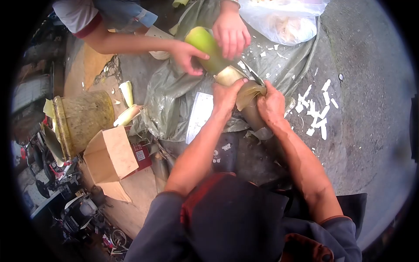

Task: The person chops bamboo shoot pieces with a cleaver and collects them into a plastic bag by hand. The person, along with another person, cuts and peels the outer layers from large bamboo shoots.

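My left hand (pixel 226 97) closes around a pale, cream-coloured end piece (pixel 229 76), its thumb pressed on top. My right hand (pixel 272 105) grips the edge of a curled brownish-green sheath (pixel 249 95). A thin dark blade (pixel 253 73) reaches from near the right fingertips towards the other person's hands; whether I hold it cannot be made out. Just beyond my hands is a smooth, rounded green piece (pixel 203 43), meeting the cream end. Another person's hand (pixel 187 54) holds its left side, and that person's other hand (pixel 231 36) lies over its right side, blurred.
Grey plastic sheeting (pixel 168 96) covers the ground beneath. White strips (pixel 323 115) lie scattered at right. To the left are a dirty yellow bucket (pixel 87 118), an opened cardboard box (pixel 115 153) and pale green peelings (pixel 126 94). A clear plastic bag (pixel 288 28) sits at the top.
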The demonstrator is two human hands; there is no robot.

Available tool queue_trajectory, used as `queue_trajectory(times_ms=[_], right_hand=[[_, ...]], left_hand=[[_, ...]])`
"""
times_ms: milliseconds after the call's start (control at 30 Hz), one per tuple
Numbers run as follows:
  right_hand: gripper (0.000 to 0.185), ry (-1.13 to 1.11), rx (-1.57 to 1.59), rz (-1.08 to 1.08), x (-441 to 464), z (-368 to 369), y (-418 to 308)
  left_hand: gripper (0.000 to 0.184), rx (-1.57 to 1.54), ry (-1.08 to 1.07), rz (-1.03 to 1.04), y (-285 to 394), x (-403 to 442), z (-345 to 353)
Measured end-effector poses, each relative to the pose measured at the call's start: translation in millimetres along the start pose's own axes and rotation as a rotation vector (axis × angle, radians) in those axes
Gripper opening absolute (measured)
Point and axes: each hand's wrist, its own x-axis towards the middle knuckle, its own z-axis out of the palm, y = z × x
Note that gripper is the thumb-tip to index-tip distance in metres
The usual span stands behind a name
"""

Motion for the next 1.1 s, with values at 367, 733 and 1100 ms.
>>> queue_trajectory(times_ms=[367,733,1100], right_hand=[[0.055,0.017,0.071,0.091,20.3,-1.1,5.4],[0.05,-0.158,-0.123,-0.726,-21.6,-33.1,-18.5],[0.035,-0.151,0.031,-0.912,-23.1,-47.9,-21.5]], left_hand=[[0.054,-0.015,-0.047,-0.064,3.0,-2.2,-6.8],[0.041,0.091,-0.106,0.008,-17.6,15.4,-18.7],[0.057,0.051,-0.128,-0.082,1.4,5.2,-14.7]])
